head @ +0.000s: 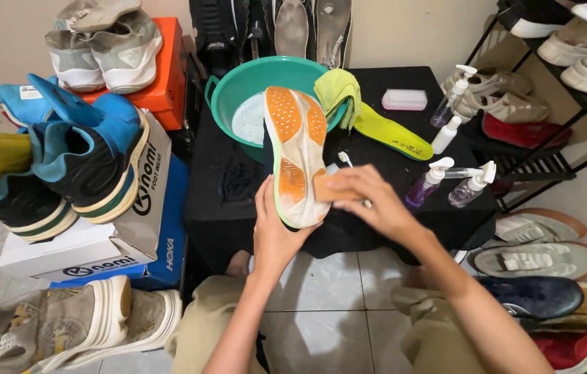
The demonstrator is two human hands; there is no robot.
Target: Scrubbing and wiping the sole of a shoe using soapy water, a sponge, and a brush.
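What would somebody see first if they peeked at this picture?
First, the white shoe with orange sole patches, turned sole-up in the middle: the left hand grips its heel while the right hand presses a brown sponge against its edge. Right behind it sits a teal basin on the black table, with a yellow-green insole lying beside it. On the left, blue and black sneakers stand on shoeboxes.

Sole-up white-orange shoe (295,156), tan sponge (329,188) against it.
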